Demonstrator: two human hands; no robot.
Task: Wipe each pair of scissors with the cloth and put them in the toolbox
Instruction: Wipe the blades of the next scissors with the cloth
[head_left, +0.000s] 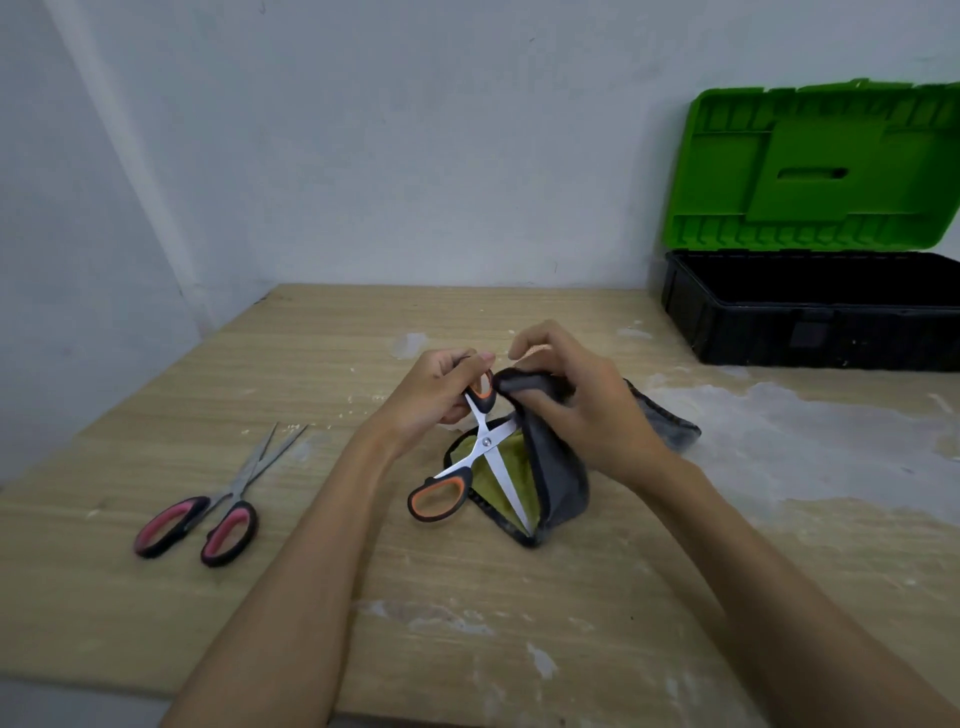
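Near the table's (311, 597) middle, the orange-handled scissors (485, 441) were held spread by one loop clasped in the left hand (441, 395). The cloth (556, 467), gripped by the right hand (587, 410), was draped beside one blade.

The bench (363, 545) has a pale wood-grain top, matt, with rough whitish patches where the finish looks scraped or smeared, heaviest toward the toolbox (810, 312). The toolbox looks like moulded plastic: a matt black tub and a bright green ribbed lid with a slight sheen. The orange-handled scissors (485, 441) have smooth, shiny metal blades and black plastic handles with orange lining. Around them the cloth (558, 478) is soft fabric, dark grey outside, olive-green inside, with a dark stitched edge. Left of the cloth, the pink-handled scissors (218, 514) show duller grey metal blades and glossy black-and-pink plastic loops.
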